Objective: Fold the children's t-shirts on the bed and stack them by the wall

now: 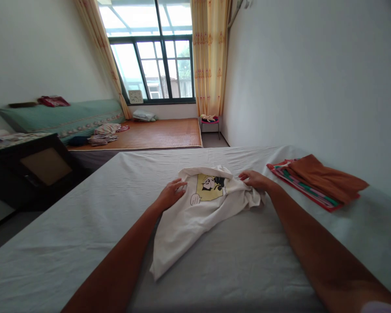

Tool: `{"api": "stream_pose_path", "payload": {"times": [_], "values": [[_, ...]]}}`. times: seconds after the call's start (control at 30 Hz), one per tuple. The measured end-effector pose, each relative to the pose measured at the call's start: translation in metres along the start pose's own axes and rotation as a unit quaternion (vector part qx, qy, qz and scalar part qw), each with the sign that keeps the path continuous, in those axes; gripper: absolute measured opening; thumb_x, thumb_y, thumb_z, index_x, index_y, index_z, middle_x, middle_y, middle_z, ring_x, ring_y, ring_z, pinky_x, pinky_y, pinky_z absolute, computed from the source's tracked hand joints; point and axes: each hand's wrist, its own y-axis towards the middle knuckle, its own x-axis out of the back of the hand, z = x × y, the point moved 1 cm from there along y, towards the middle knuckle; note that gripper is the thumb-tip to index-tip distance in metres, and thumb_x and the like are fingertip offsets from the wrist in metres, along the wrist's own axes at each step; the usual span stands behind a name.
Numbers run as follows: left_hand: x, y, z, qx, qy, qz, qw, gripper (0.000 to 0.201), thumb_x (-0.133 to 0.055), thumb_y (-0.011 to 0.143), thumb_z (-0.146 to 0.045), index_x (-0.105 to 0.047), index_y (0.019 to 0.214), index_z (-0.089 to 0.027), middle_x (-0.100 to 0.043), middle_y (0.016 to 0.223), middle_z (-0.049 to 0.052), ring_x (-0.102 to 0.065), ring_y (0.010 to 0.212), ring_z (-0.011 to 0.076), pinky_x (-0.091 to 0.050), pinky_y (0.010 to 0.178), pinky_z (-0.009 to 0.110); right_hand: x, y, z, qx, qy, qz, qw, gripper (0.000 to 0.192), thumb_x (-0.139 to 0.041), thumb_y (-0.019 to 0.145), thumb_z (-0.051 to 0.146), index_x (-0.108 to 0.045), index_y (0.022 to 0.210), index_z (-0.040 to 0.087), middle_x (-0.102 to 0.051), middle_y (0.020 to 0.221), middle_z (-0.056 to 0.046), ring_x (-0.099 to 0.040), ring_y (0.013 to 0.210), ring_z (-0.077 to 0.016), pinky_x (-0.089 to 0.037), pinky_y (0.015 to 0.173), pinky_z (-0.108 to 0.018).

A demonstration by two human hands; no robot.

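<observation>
A white T-shirt [185, 226] with a yellow cartoon print lies rumpled on the pale bed sheet [94, 217]. One corner of it stretches toward me, and its right side is bunched in folds. My left hand [172, 194] rests at the shirt's left edge, fingers extended over the cloth. On the opposite side, my right hand [256, 179] touches the shirt's upper right part with loosely bent, parted fingers. The cloth beneath the right palm is partly hidden.
A stack of folded clothes [322, 180], brown on top, lies to the right near the white wall [313, 78]. Beyond the bed are a mat-covered bed [163, 130] with clothes, a dark cabinet [29, 169] at left, and a small stool [210, 121].
</observation>
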Motion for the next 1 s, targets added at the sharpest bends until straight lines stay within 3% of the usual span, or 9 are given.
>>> {"api": "stream_pose_path", "payload": {"times": [0.23,0.33,0.47,0.53,0.6,0.67,0.8,0.9,1.0], "values": [[0.003,0.001,-0.001,-0.002,0.046,0.016,0.999,0.032,-0.053,0.078,-0.022,-0.074,0.103,-0.024,-0.069,0.11,0.005,-0.063,0.102,0.0222,-0.047,0.093,0.032,-0.007,0.006,0.035,0.063,-0.039,0.137,0.988,0.04,-0.061,0.063,0.019,-0.071,0.102,0.013,-0.069,0.08,-0.003,-0.06,0.07,-0.0158,-0.045,0.06,-0.022],[0.022,-0.002,0.012,0.048,0.118,-0.014,0.992,0.035,-0.05,0.074,-0.015,-0.075,0.094,-0.025,-0.071,0.097,0.004,-0.064,0.092,0.0222,-0.047,0.089,0.032,0.025,0.015,0.032,0.055,-0.078,0.039,0.995,0.037,-0.064,0.065,0.025,-0.072,0.099,0.014,-0.067,0.074,-0.003,-0.057,0.066,-0.0156,-0.043,0.057,-0.023],[0.046,-0.01,0.029,0.121,0.164,-0.067,0.977,0.03,-0.051,0.073,-0.017,-0.075,0.089,-0.027,-0.068,0.093,0.003,-0.063,0.085,0.0219,-0.047,0.081,0.031,0.065,0.021,0.018,-0.034,-0.128,-0.112,0.985,0.034,-0.057,0.078,0.029,-0.07,0.105,0.014,-0.068,0.083,-0.01,-0.06,0.072,-0.0194,-0.046,0.061,-0.027],[0.046,-0.014,0.032,0.114,0.151,-0.043,0.981,0.029,-0.052,0.074,-0.018,-0.075,0.089,-0.027,-0.066,0.098,0.004,-0.063,0.088,0.0224,-0.046,0.081,0.03,0.063,0.024,0.022,-0.048,-0.194,-0.174,0.964,0.035,-0.057,0.079,0.025,-0.068,0.11,0.014,-0.067,0.1,-0.015,-0.061,0.086,-0.0238,-0.048,0.071,-0.032],[0.041,-0.016,0.034,0.099,0.132,-0.028,0.986,0.028,-0.052,0.076,-0.021,-0.074,0.093,-0.027,-0.065,0.105,0.004,-0.063,0.092,0.0232,-0.046,0.083,0.031,0.047,0.027,0.039,-0.002,-0.249,-0.217,0.944,0.042,-0.057,0.077,0.016,-0.064,0.118,0.016,-0.061,0.118,-0.016,-0.058,0.099,-0.0253,-0.048,0.082,-0.035],[0.036,-0.016,0.036,0.095,0.111,-0.04,0.989,0.03,-0.053,0.079,-0.026,-0.072,0.102,-0.027,-0.062,0.11,0.006,-0.062,0.096,0.0234,-0.046,0.086,0.031,0.02,0.031,0.064,0.088,-0.251,-0.172,0.949,0.054,-0.055,0.075,0.01,-0.058,0.129,0.02,-0.059,0.124,-0.013,-0.059,0.097,-0.0209,-0.047,0.084,-0.032],[0.033,-0.016,0.044,0.11,0.084,-0.076,0.987,0.041,-0.057,0.078,-0.029,-0.064,0.118,-0.023,-0.063,0.106,0.009,-0.062,0.1,0.0239,-0.045,0.09,0.032,-0.036,0.032,0.108,0.185,-0.24,0.051,0.952,0.071,-0.064,0.071,0.017,-0.046,0.139,0.029,-0.07,0.1,-0.003,-0.063,0.08,-0.0159,-0.047,0.073,-0.024],[0.035,-0.018,0.047,0.138,0.078,-0.07,0.985,0.046,-0.06,0.077,-0.032,-0.061,0.121,-0.02,-0.067,0.104,0.011,-0.063,0.099,0.0264,-0.046,0.089,0.035,-0.06,0.031,0.128,0.216,-0.248,0.098,0.939,0.055,-0.062,0.074,0.019,-0.059,0.127,0.029,-0.072,0.096,-0.003,-0.065,0.086,-0.0191,-0.046,0.073,-0.025],[0.037,-0.02,0.046,0.152,0.057,-0.035,0.986,0.047,-0.065,0.074,-0.035,-0.063,0.119,-0.02,-0.07,0.107,0.012,-0.063,0.101,0.0303,-0.046,0.09,0.038,-0.065,0.042,0.143,0.196,-0.174,0.141,0.955,0.029,-0.053,0.077,0.016,-0.071,0.099,0.024,-0.073,0.084,-0.002,-0.066,0.076,-0.0173,-0.048,0.067,-0.024]]}}
